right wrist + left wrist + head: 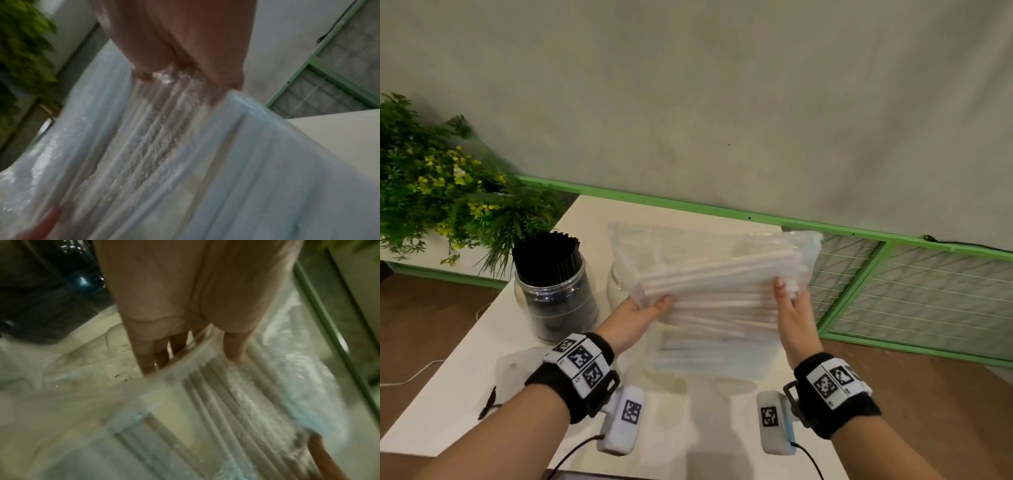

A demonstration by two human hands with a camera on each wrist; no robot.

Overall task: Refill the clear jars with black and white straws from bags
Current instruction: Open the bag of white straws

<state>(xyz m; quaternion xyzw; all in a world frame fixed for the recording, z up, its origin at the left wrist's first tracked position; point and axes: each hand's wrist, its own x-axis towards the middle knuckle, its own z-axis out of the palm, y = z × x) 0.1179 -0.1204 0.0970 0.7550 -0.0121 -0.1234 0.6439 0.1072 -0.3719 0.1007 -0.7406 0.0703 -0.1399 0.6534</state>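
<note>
A clear plastic bag of white straws (715, 274) is held up above the white table (448, 404), straws lying roughly level. My left hand (643, 308) grips its left end, thumb on top and fingers underneath; in the left wrist view my left hand (185, 344) pinches the bag of white straws (236, 394). My right hand (789, 301) grips the right end; the bag (164, 146) fills the blurred right wrist view. A clear jar full of black straws (554, 287) stands left of the bag. A second clear jar (616, 287) is mostly hidden behind the bag.
A green leafy plant (438, 185) with yellow flowers sits at the far left. A green-framed wire panel (914, 294) lies right of the table. More clear plastic bags (709, 356) lie flat on the table under the held one. A grey wall rises behind.
</note>
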